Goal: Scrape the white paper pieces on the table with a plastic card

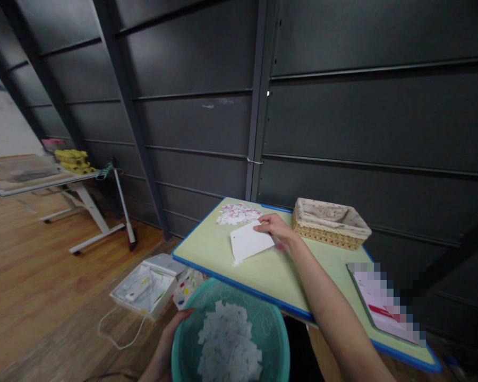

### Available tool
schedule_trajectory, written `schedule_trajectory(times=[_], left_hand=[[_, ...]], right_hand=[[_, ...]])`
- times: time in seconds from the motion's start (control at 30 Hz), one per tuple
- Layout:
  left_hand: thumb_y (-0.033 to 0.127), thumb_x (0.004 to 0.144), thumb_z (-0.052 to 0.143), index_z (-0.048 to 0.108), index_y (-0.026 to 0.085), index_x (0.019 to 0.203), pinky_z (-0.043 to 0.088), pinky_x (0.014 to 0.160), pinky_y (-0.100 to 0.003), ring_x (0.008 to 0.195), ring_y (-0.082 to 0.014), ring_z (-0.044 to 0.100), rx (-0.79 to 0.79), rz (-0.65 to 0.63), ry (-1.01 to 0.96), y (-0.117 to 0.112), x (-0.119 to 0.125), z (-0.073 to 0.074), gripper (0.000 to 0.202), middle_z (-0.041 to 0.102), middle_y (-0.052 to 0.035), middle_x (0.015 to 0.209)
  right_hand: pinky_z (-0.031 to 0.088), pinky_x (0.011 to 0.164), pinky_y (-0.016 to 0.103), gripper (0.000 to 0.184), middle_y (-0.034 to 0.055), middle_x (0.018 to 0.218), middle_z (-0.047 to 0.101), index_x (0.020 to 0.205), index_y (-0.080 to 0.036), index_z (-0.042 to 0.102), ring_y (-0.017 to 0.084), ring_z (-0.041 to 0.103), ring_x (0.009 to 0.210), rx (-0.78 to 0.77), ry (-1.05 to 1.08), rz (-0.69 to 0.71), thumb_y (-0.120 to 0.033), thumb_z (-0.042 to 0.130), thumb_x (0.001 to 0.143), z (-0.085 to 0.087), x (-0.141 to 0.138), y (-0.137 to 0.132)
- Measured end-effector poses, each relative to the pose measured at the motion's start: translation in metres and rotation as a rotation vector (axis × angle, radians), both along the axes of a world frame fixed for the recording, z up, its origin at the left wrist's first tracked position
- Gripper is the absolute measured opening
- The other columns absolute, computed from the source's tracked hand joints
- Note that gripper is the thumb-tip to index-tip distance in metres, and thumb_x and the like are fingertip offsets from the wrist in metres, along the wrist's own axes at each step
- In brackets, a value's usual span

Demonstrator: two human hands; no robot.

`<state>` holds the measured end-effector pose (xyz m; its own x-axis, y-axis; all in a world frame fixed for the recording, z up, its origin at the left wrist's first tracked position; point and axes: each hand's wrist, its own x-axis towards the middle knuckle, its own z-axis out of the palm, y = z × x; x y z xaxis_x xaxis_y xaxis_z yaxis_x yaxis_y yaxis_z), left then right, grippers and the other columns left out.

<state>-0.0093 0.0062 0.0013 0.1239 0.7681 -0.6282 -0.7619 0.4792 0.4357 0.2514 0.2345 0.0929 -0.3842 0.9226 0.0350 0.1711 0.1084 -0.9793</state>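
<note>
My right hand (pixel 276 228) is closed on the upper right edge of a white card (pixel 252 241), held low over the table and tilted. A few small white paper scraps (pixel 237 262) show at the card's lower corner, close to the table's front edge. Below that edge, my left hand (pixel 173 329) grips the left rim of a green plastic basket (pixel 276 329). Many pale paper scraps (pixel 229 342) lie heaped inside it. Behind the card, a pile of white and pinkish scraps (pixel 238 213) is spread on the tabletop.
The pale yellow table (pixel 207 249) has a blue edge. A wicker basket with cloth lining (pixel 329 233) stands at its back right, and a tablet-like flat object (pixel 386 307) lies at the right. An open white box (pixel 143 289) with a cord sits on the floor. Dark metal wall (pixel 199 127) behind.
</note>
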Motion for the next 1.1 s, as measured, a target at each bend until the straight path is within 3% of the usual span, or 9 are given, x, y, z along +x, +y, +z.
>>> schedule_trajectory(times=[0.13, 0.4, 0.7, 0.83, 0.93, 1.1], left_hand=[[0.022, 0.075, 0.066, 0.035, 0.000, 0.137, 0.052, 0.077, -0.039, 0.067, -0.0268, 0.072, 0.045, -0.002, 0.114, 0.000, 0.000, -0.004, 0.072, 0.078, -0.0114, 0.070], [0.026, 0.076, 0.066, 0.057, 0.003, 0.113, 0.052, 0.079, -0.040, 0.068, -0.0265, 0.072, 0.023, -0.014, 0.158, -0.001, 0.003, 0.002, 0.044, 0.078, -0.0126, 0.071], [0.026, 0.073, 0.068, 0.064, 0.008, 0.098, 0.053, 0.079, -0.039, 0.072, -0.0268, 0.073, 0.042, -0.019, 0.117, 0.000, 0.001, 0.000, 0.031, 0.078, -0.0114, 0.074], [0.022, 0.071, 0.067, 0.066, 0.008, 0.094, 0.054, 0.070, -0.036, 0.062, -0.0250, 0.071, 0.008, 0.031, 0.174, 0.001, 0.002, 0.001, 0.026, 0.077, -0.0094, 0.066], [0.023, 0.072, 0.066, 0.066, 0.010, 0.088, 0.054, 0.067, -0.037, 0.061, -0.0257, 0.070, -0.016, 0.019, 0.172, 0.001, 0.002, 0.003, 0.021, 0.075, -0.0086, 0.062], [0.024, 0.072, 0.066, 0.067, 0.010, 0.078, 0.053, 0.075, -0.041, 0.065, -0.0275, 0.071, 0.028, 0.005, 0.158, 0.000, 0.003, 0.004, 0.015, 0.076, -0.0111, 0.066]], right_hand=[[0.027, 0.044, 0.022, 0.028, -0.0015, 0.055, 0.056, 0.067, -0.014, 0.062, 0.010, 0.048, 0.047, 0.019, -0.017, -0.001, -0.032, 0.077, 0.051, 0.000, -0.001, -0.001], [0.031, 0.046, 0.022, 0.032, 0.0009, 0.060, 0.059, 0.072, -0.013, 0.064, 0.011, 0.052, 0.050, -0.002, 0.031, 0.061, -0.034, 0.077, 0.053, 0.003, -0.011, -0.015], [0.028, 0.044, 0.022, 0.030, -0.0009, 0.057, 0.057, 0.069, -0.013, 0.063, 0.011, 0.048, 0.049, 0.055, -0.042, -0.012, -0.034, 0.076, 0.053, 0.001, 0.003, 0.001], [0.027, 0.044, 0.022, 0.032, -0.0011, 0.058, 0.057, 0.069, -0.013, 0.063, 0.010, 0.047, 0.049, 0.080, -0.021, -0.032, -0.038, 0.077, 0.053, -0.001, 0.006, 0.006], [0.029, 0.045, 0.022, 0.034, 0.0006, 0.060, 0.059, 0.070, -0.013, 0.063, 0.011, 0.049, 0.050, 0.025, 0.021, 0.016, -0.037, 0.078, 0.052, 0.000, 0.000, -0.001], [0.025, 0.044, 0.021, 0.033, -0.0025, 0.055, 0.053, 0.065, -0.014, 0.059, 0.008, 0.045, 0.047, -0.012, 0.061, 0.108, -0.036, 0.080, 0.053, -0.002, -0.017, -0.014]])
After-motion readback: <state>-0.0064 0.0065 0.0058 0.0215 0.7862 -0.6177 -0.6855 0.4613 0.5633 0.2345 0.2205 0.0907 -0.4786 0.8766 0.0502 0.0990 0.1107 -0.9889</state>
